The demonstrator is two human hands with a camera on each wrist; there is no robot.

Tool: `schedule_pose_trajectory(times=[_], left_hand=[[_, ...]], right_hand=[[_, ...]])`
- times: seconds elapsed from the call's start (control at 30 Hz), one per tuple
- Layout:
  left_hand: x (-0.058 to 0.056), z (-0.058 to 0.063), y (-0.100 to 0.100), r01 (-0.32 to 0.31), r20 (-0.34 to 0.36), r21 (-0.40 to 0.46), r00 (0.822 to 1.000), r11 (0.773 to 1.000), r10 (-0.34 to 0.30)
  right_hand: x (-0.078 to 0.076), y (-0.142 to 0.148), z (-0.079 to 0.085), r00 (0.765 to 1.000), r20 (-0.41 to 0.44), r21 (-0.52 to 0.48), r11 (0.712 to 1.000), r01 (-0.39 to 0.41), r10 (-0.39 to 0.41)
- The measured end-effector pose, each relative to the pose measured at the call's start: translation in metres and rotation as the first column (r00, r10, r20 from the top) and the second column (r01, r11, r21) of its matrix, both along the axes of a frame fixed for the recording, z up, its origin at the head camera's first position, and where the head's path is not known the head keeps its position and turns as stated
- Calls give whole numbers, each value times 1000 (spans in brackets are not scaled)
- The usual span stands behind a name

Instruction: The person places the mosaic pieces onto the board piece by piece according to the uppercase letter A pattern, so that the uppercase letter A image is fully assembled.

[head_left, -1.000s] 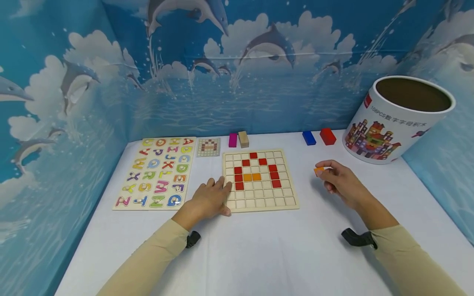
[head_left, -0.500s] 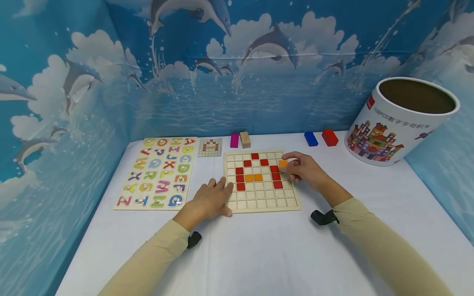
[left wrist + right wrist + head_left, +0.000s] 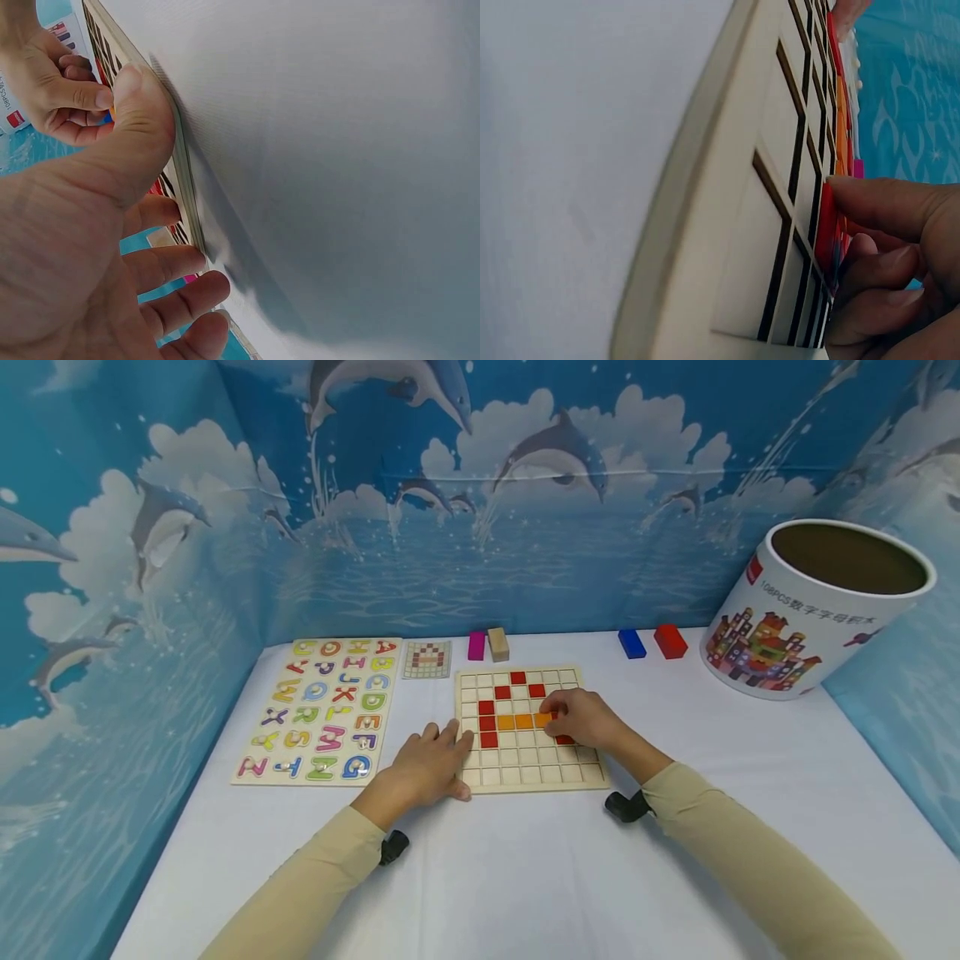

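Note:
A wooden grid board (image 3: 525,776) lies mid-table with red and orange square tiles in its cells. My right hand (image 3: 588,720) is over its right part, fingertips pinching an orange tile (image 3: 543,720) in line with two other orange tiles (image 3: 514,722). That hand partly covers the red tiles at right; in the right wrist view its thumb meets the tiles beside a red one (image 3: 826,229). At the board's left edge rests my left hand (image 3: 423,764). The left wrist view shows its thumb (image 3: 146,112) and fingers along the wooden rim.
An alphabet puzzle board (image 3: 321,710) lies left, beside a small pattern card (image 3: 427,660). Behind the grid stand a magenta block (image 3: 476,646) and a tan block (image 3: 498,644). A blue block (image 3: 632,644), a red block (image 3: 671,642) and a large tub (image 3: 795,627) are at back right.
My right hand has carried the orange tile leftward from beside the board to the row of orange tiles. My left hand has stayed at the board's left edge.

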State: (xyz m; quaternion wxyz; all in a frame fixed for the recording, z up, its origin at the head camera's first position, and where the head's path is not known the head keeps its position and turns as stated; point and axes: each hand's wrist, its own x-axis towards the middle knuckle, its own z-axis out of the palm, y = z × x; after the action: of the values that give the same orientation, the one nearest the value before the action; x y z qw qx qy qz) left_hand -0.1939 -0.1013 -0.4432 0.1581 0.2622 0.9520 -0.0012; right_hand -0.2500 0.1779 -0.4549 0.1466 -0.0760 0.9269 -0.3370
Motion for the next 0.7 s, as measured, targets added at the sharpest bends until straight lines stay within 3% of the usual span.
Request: schedule_pose_trajectory(times=[0.17, 0.5, 0.7], left_hand=[[0, 0, 0, 7, -12, -2, 1000, 1000, -7], [-1, 1, 2, 9, -2, -2, 1000, 1000, -9], [-5, -1, -2, 7, 15, -19, 1000, 1000, -7]], right_hand=[[1, -3, 3, 999, -34, 27, 999, -25, 26], [7, 3, 1, 994, -105, 0, 1000, -5, 5], [7, 12, 2, 987, -144, -90, 994, 61, -74]])
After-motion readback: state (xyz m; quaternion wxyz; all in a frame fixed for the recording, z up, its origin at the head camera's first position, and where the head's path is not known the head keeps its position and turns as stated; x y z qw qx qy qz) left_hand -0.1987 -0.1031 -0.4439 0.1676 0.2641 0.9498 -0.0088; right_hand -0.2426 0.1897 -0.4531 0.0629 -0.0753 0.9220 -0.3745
